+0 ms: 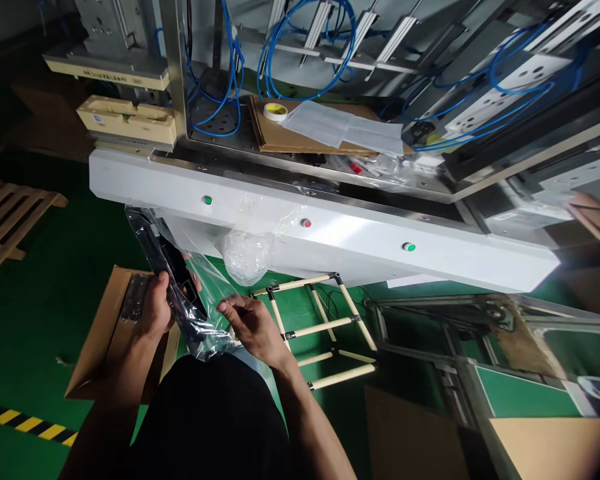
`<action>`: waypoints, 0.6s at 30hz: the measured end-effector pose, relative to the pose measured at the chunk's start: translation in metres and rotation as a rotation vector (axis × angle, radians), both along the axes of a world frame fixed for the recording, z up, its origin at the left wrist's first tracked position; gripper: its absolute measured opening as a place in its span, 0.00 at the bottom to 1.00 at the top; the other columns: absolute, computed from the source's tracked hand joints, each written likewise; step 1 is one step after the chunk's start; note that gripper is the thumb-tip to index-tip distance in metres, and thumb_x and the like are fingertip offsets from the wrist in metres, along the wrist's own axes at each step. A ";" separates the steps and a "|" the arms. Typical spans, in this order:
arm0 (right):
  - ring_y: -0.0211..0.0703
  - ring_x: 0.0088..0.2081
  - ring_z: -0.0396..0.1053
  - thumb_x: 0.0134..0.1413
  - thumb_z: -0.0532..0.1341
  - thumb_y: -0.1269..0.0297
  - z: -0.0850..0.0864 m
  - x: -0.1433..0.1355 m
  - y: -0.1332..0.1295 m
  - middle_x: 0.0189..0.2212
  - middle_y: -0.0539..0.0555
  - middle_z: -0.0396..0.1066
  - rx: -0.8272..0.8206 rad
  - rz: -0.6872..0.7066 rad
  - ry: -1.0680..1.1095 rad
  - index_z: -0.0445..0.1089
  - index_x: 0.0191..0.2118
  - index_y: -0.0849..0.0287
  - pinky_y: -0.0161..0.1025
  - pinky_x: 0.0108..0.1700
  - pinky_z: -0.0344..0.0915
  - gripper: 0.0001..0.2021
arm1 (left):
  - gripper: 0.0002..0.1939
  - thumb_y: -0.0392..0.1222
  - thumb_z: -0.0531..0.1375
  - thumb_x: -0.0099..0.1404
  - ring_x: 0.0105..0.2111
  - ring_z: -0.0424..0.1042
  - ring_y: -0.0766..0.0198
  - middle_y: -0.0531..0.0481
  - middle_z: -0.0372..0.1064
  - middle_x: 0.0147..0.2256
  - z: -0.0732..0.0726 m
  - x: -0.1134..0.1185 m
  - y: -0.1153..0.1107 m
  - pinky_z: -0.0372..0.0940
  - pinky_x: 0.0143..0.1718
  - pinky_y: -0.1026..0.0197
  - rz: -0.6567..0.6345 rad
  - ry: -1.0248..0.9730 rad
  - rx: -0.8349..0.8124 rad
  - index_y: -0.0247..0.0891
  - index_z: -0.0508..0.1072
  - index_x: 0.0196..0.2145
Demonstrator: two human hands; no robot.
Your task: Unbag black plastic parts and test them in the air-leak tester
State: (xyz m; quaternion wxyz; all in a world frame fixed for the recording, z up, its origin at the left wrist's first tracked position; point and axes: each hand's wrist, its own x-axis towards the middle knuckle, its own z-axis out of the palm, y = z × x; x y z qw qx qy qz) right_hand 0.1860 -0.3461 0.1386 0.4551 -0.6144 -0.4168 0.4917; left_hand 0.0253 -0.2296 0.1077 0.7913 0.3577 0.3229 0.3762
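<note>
Green floor (30, 347) | white panel (355, 239) | left fingers (163, 280) grip black part (153, 247) | right fingers (241, 303) pinch bag (210, 275)

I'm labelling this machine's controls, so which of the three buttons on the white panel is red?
The middle button is the red one; the left button and the right button are both green.

The left hand (156, 305) gripped a black part (179, 275) inside a clear plastic bag (209, 267); the right hand (254, 328) pinched the bag between thumb and fingers. Beyond, a white panel (355, 237) bore 3 buttons (307, 223), 2 green and 1 red. Paper sheets (320, 123) and a tape roll (275, 115) lay on cardboard (266, 137).
</note>
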 end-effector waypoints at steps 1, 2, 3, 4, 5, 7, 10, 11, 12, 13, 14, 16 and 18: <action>0.36 0.27 0.53 0.61 0.64 0.36 0.000 0.001 0.001 0.26 0.46 0.59 0.008 0.004 -0.016 0.67 0.28 0.57 0.38 0.30 0.52 0.26 | 0.45 0.75 0.63 0.57 0.30 0.77 0.54 0.48 0.77 0.32 0.002 0.000 0.000 0.70 0.29 0.56 0.017 -0.025 -0.016 0.38 0.69 0.60; 0.36 0.27 0.53 0.61 0.64 0.36 0.000 0.003 0.002 0.25 0.46 0.58 0.014 0.009 -0.033 0.67 0.28 0.57 0.38 0.30 0.51 0.26 | 0.45 0.74 0.64 0.57 0.29 0.76 0.55 0.49 0.77 0.31 0.004 0.000 0.000 0.70 0.28 0.57 0.024 -0.050 -0.033 0.38 0.69 0.61; 0.36 0.27 0.52 0.61 0.64 0.37 0.000 0.005 0.003 0.25 0.46 0.58 0.020 0.013 -0.047 0.67 0.27 0.57 0.38 0.30 0.51 0.27 | 0.45 0.73 0.65 0.57 0.27 0.75 0.57 0.50 0.77 0.31 0.006 -0.002 0.000 0.69 0.26 0.58 0.017 -0.071 -0.049 0.39 0.68 0.61; 0.35 0.27 0.51 0.60 0.64 0.36 0.001 0.008 0.004 0.24 0.46 0.56 0.023 0.012 -0.062 0.66 0.26 0.57 0.38 0.29 0.51 0.27 | 0.44 0.73 0.64 0.58 0.25 0.74 0.59 0.51 0.76 0.31 0.007 -0.004 -0.001 0.68 0.25 0.59 0.002 -0.086 -0.062 0.40 0.68 0.62; 0.35 0.27 0.50 0.59 0.65 0.36 0.003 0.012 0.005 0.23 0.45 0.55 0.024 0.007 -0.081 0.65 0.25 0.57 0.38 0.29 0.49 0.28 | 0.43 0.72 0.63 0.60 0.24 0.72 0.61 0.52 0.76 0.31 0.009 -0.006 -0.001 0.67 0.23 0.61 -0.017 -0.095 -0.072 0.40 0.68 0.62; 0.34 0.26 0.47 0.59 0.65 0.36 0.006 0.022 0.005 0.22 0.45 0.52 0.018 0.021 -0.105 0.64 0.23 0.57 0.37 0.28 0.47 0.29 | 0.40 0.71 0.62 0.64 0.23 0.71 0.63 0.51 0.77 0.33 0.010 -0.009 -0.003 0.66 0.23 0.62 -0.059 -0.097 -0.080 0.41 0.68 0.62; 0.33 0.25 0.50 0.60 0.66 0.38 0.010 0.039 0.000 0.22 0.45 0.55 0.012 0.120 -0.091 0.68 0.24 0.59 0.36 0.27 0.48 0.28 | 0.41 0.70 0.63 0.64 0.24 0.71 0.64 0.47 0.78 0.37 0.009 -0.011 -0.004 0.66 0.24 0.62 -0.145 -0.087 -0.081 0.38 0.69 0.63; 0.34 0.25 0.53 0.60 0.66 0.39 0.010 0.044 -0.004 0.22 0.46 0.58 0.002 0.160 -0.080 0.72 0.28 0.59 0.36 0.27 0.50 0.26 | 0.41 0.71 0.62 0.64 0.25 0.72 0.63 0.46 0.79 0.38 0.007 -0.011 -0.003 0.67 0.25 0.61 -0.168 -0.076 -0.082 0.37 0.69 0.63; 0.35 0.26 0.57 0.60 0.66 0.39 0.010 0.049 -0.007 0.24 0.47 0.63 -0.010 0.190 -0.070 0.75 0.33 0.60 0.35 0.27 0.53 0.24 | 0.41 0.71 0.61 0.65 0.26 0.72 0.62 0.45 0.79 0.38 0.005 -0.011 -0.002 0.67 0.26 0.61 -0.174 -0.054 -0.075 0.37 0.69 0.63; 0.37 0.28 0.63 0.59 0.67 0.40 0.010 0.053 -0.010 0.27 0.49 0.69 -0.017 0.198 -0.072 0.78 0.39 0.59 0.35 0.28 0.58 0.23 | 0.40 0.70 0.60 0.66 0.28 0.73 0.61 0.45 0.79 0.38 0.003 -0.011 0.000 0.67 0.27 0.60 -0.165 -0.015 -0.055 0.36 0.71 0.62; 0.41 0.32 0.69 0.59 0.68 0.40 0.010 0.055 -0.012 0.33 0.53 0.74 -0.010 0.173 -0.086 0.78 0.46 0.58 0.36 0.30 0.64 0.24 | 0.38 0.70 0.59 0.67 0.29 0.74 0.60 0.44 0.79 0.37 0.001 -0.011 0.001 0.67 0.28 0.60 -0.141 0.041 -0.018 0.36 0.73 0.60; 0.50 0.46 0.75 0.58 0.68 0.40 0.012 0.054 -0.009 0.47 0.61 0.77 0.059 0.010 -0.148 0.74 0.57 0.54 0.42 0.41 0.73 0.29 | 0.33 0.68 0.59 0.68 0.32 0.74 0.58 0.44 0.79 0.36 -0.001 -0.011 0.002 0.67 0.30 0.59 -0.098 0.172 0.087 0.36 0.77 0.54; 0.55 0.55 0.74 0.58 0.68 0.40 0.016 0.044 0.003 0.56 0.63 0.75 0.159 -0.199 -0.240 0.68 0.64 0.52 0.50 0.51 0.74 0.34 | 0.31 0.68 0.58 0.69 0.31 0.72 0.57 0.44 0.79 0.35 0.000 -0.010 0.000 0.66 0.30 0.58 -0.115 0.286 0.188 0.36 0.81 0.46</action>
